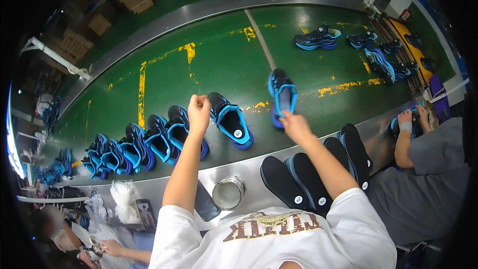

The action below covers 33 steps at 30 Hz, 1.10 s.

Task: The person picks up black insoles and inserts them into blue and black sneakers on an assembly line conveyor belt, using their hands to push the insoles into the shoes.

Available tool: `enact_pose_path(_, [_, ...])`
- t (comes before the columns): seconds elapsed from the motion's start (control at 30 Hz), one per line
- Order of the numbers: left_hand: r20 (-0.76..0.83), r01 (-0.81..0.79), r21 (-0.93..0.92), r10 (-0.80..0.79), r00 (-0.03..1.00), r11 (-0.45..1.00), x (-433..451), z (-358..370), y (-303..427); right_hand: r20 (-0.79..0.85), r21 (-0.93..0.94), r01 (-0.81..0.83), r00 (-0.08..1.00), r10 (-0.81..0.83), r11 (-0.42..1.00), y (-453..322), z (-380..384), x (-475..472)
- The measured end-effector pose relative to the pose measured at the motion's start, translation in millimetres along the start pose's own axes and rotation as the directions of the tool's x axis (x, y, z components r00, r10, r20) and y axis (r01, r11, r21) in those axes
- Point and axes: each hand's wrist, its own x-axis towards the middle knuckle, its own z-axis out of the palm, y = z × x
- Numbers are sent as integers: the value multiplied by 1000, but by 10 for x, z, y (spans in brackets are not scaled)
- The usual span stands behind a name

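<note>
On the green conveyor belt, my right hand (295,127) grips the heel of a black and blue sneaker (282,95); its grey-blue inside shows and its toe points away from me. My left hand (199,110) has its fingers drawn together beside the toe of another sneaker (230,121). That shoe holds a black insole with a round white sticker. Whether the left fingers hold anything small or touch the shoe cannot be told. Stacks of black insoles (287,183) lie on the metal ledge before me, partly under my right forearm.
Several sneakers (136,147) line the belt at left, others (317,37) stand at far right. The metal ledge (250,168) bears a round container (228,193), a dark phone-like slab (206,201) and a phone (146,213). Co-workers sit on both sides; one handles a shoe at right.
</note>
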Motion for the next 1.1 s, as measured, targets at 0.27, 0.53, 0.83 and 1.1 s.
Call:
enact_pose_path(0.27, [279, 71, -267, 7, 960, 961, -186, 363, 573, -60, -34, 207, 976, -209, 978, -499, -374, -1188])
enact_pose_path(0.53, [570, -423, 398, 142, 809, 814, -203, 1039, 545, 25, -10, -413, 910, 414, 910, -117, -605, -2378])
enact_pose_path(0.83, [496, -134, 347, -60, 866, 928, -84, 1183, 465, -171, -11, -102, 980, 98, 995, -219, -1164, -2130])
enact_pose_path(1.1, [378, -4, 126, -44, 925, 992, -353, 1249, 529, 453, 242, -220, 887, 91, 945, -306, -1173, -430])
